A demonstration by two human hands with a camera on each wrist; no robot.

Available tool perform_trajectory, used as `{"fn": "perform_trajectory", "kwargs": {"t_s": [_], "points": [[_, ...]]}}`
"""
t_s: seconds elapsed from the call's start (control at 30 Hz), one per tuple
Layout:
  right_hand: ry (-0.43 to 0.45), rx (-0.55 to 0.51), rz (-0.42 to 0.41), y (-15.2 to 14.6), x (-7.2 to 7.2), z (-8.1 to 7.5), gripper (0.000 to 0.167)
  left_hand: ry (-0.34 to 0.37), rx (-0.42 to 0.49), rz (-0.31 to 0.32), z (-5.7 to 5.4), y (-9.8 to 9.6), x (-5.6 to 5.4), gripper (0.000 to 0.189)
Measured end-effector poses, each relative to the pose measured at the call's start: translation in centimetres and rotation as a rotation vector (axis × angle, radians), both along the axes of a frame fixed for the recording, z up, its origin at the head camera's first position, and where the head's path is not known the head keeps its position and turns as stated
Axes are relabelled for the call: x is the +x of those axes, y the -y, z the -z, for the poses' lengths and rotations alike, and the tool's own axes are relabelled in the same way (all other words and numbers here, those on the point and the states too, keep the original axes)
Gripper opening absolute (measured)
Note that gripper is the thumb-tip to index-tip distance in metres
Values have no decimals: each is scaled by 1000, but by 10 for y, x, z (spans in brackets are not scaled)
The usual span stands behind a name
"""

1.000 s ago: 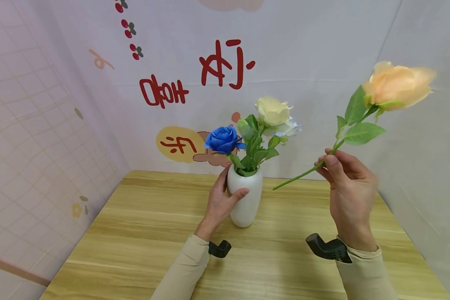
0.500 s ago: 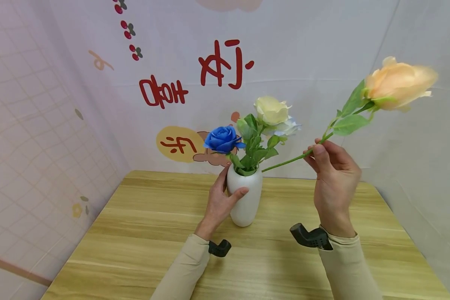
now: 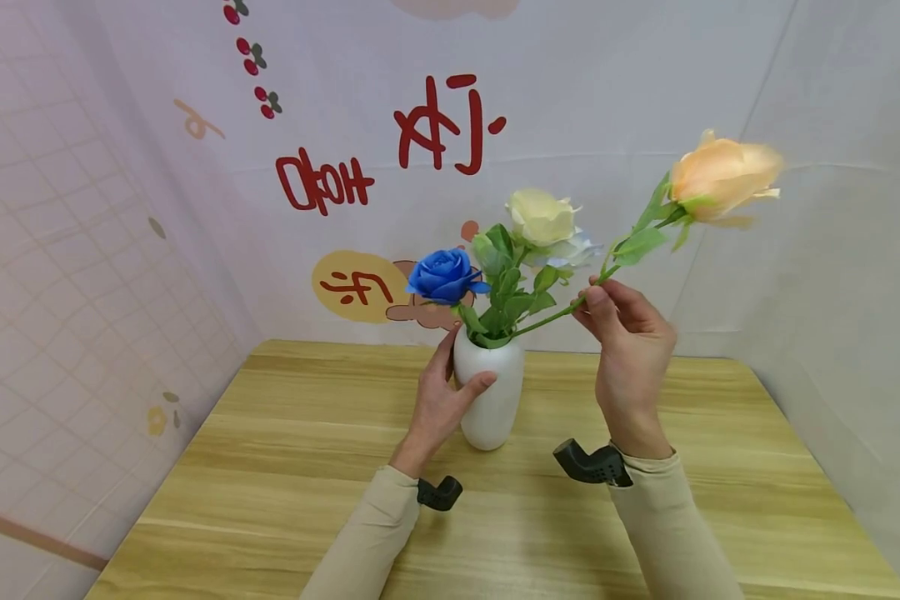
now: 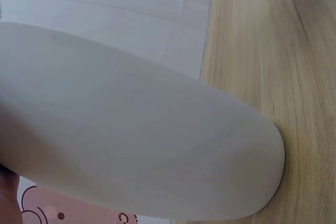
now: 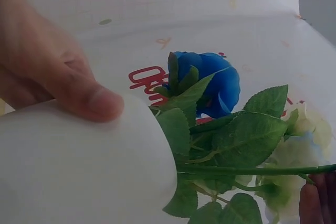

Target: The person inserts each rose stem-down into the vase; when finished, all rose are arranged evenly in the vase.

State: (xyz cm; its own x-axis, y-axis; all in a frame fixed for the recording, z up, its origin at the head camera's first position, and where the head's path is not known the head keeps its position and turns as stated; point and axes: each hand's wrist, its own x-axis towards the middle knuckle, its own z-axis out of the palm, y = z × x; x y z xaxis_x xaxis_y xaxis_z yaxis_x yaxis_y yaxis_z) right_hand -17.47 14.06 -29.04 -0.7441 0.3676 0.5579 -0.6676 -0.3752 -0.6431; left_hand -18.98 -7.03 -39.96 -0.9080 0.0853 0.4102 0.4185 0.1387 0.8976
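A white vase (image 3: 491, 417) stands upright on the table, and my left hand (image 3: 437, 408) grips its upper side with the thumb across the front. From its mouth rise a blue rose (image 3: 444, 277), a cream rose (image 3: 542, 218) and a pale blue-white rose (image 3: 577, 248). My right hand (image 3: 632, 358) pinches the stem of a peach rose (image 3: 720, 179), tilted with its bloom up to the right. That green stem (image 5: 236, 171) meets the vase mouth in the right wrist view; its lower end is hidden. The vase body (image 4: 136, 129) fills much of the left wrist view.
The wood-grain table (image 3: 307, 475) ends at the back against a printed white cloth (image 3: 607, 100) with red characters. More cloth hangs at the left and right sides. Black wrist-worn devices (image 3: 588, 462) sit at both cuffs.
My right hand has carried the peach rose left toward the vase, bringing its stem from apart in the air to the vase mouth. The left hand and vase have stayed put.
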Motion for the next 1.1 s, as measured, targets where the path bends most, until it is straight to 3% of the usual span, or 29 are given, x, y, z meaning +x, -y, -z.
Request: {"fn": "perform_trajectory", "kwargs": {"t_s": [0.2, 0.53, 0.83, 1.1], "points": [[81, 41, 15, 7, -3, 12, 13, 13, -3, -1, 0, 0, 0, 102], [209, 53, -24, 17, -8, 30, 31, -8, 12, 3, 3, -1, -3, 102], [324, -20, -162, 25, -11, 40, 8, -28, 23, 9, 1, -2, -2, 102], [389, 42, -151, 33, -12, 55, 12, -25, 33, 13, 1, -2, -1, 100]]}}
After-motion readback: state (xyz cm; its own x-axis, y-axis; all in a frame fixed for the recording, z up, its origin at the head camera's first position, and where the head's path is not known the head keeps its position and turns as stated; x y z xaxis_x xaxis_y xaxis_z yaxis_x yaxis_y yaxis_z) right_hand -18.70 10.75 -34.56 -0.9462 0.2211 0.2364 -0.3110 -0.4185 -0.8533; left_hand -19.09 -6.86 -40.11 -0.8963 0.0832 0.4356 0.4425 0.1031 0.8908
